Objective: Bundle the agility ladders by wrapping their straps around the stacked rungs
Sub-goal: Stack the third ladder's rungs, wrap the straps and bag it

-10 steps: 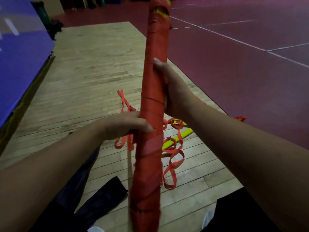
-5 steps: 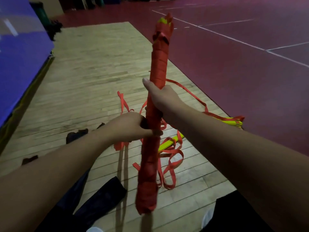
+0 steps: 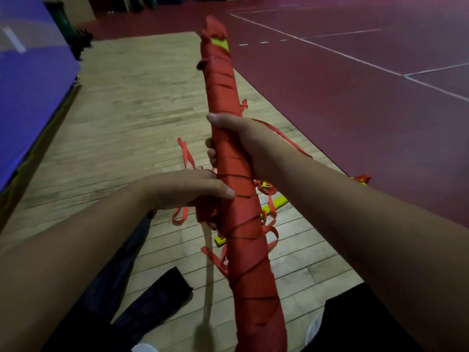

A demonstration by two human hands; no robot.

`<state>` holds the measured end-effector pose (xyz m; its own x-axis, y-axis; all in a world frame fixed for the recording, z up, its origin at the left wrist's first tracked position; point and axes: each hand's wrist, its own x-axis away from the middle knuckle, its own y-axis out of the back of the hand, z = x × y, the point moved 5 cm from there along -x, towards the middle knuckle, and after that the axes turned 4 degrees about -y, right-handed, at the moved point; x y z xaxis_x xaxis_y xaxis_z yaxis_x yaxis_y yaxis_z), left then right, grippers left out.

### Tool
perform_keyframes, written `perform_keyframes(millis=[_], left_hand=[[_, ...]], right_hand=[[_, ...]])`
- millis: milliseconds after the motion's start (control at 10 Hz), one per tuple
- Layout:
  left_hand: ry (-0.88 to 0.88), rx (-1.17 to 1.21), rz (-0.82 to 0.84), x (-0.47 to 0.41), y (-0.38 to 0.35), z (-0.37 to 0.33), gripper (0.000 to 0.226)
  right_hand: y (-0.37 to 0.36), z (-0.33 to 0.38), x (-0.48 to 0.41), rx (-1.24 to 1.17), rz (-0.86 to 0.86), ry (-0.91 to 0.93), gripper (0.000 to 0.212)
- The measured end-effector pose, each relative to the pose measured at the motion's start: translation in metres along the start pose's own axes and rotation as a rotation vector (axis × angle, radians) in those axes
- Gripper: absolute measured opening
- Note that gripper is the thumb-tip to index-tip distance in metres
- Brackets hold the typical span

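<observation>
One long bundle [image 3: 234, 171] of stacked ladder rungs, wrapped in red strap, is held in the air in front of the person. It is tilted: the far end points up and away, and the near end leaves the lower edge of the view. The right hand [image 3: 245, 141] grips it near the middle, with the thumb [image 3: 215, 118] across the front and the fingers [image 3: 211, 153] curled round from behind. The left hand [image 3: 182, 189] holds it just below, from the left, its own thumb pressed on the front. Its other fingers are hidden, so I cannot tell how they lie. A bunch of red strap [image 3: 205, 213] shows just under that palm, against the bundle.

The wrapping covers almost the whole length in slanted, overlapping turns. Near the far end a small yellow-green patch [image 3: 219, 44] of rung is bare. One loose strap [image 3: 291, 142] runs from behind the right hand away to the right.

Under the bundle, on the wooden floor [image 3: 127, 110], lie loose yellow-green rungs [image 3: 275, 204] and tangled red loops [image 3: 267, 189]. A dark cloth [image 3: 157, 290] lies near, on the person's left. A blue mat [image 3: 30, 85] borders the wood on the left. On the right, a dark red court floor [image 3: 355, 118] with white lines [image 3: 330, 53] opens wide.
</observation>
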<state>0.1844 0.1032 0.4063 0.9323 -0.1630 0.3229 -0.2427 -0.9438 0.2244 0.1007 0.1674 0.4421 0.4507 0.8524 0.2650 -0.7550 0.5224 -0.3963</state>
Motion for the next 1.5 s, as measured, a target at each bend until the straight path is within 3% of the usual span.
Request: perform_keyframes(millis=[100,200,300,400,500,600,700,800,900,1000,1100,1200,1400,1500], left_hand=[[0.047,-0.204,-0.028,0.002,0.012,0.005,0.042],[0.129,-0.456,-0.22,-0.004,0.011,0.008,0.071],[0.148,-0.662,-0.396,-0.01,0.017,0.009,0.065],[0.049,-0.335,-0.349,-0.004,0.021,0.003,0.051],[-0.042,0.008,-0.202,-0.001,0.011,-0.002,0.046],[-0.059,0.089,-0.1,0.003,-0.002,0.001,0.029],[0.041,0.025,0.037,0.0,-0.008,-0.003,0.04],[0.126,-0.236,0.14,0.006,0.007,0.008,0.077],[0.134,-0.23,0.032,0.005,0.015,0.017,0.061],[0.148,-0.569,-0.257,-0.013,0.007,0.015,0.057],[0.136,-0.65,-0.374,-0.021,0.007,0.02,0.047],[0.091,-0.371,-0.364,-0.015,0.017,0.015,0.034],[-0.019,0.135,-0.034,0.001,-0.011,-0.001,0.051],[0.046,0.178,0.107,0.003,-0.014,-0.001,0.065]], right_hand=[[0.018,-0.004,-0.008,0.139,-0.218,0.054,0.019],[0.028,-0.01,-0.019,0.333,-0.436,0.114,0.029],[0.021,-0.011,-0.021,0.291,-0.432,0.095,0.03],[0.018,0.003,-0.01,0.148,-0.286,0.099,0.023],[0.009,0.01,-0.002,-0.13,0.009,0.112,0.027],[-0.002,0.005,-0.003,-0.225,0.132,0.053,0.034],[-0.003,-0.002,-0.004,-0.114,0.102,-0.047,0.031],[0.003,-0.002,-0.003,0.003,0.06,-0.067,0.024],[0.021,-0.006,-0.011,0.204,-0.206,0.039,0.021],[0.034,-0.019,-0.025,0.403,-0.542,0.139,0.033],[0.032,-0.018,-0.026,0.384,-0.532,0.12,0.03],[0.021,0.003,-0.017,0.266,-0.334,0.141,0.021],[-0.008,0.003,0.006,-0.071,0.161,0.053,0.03],[-0.008,-0.002,0.005,0.016,0.124,-0.029,0.025]])
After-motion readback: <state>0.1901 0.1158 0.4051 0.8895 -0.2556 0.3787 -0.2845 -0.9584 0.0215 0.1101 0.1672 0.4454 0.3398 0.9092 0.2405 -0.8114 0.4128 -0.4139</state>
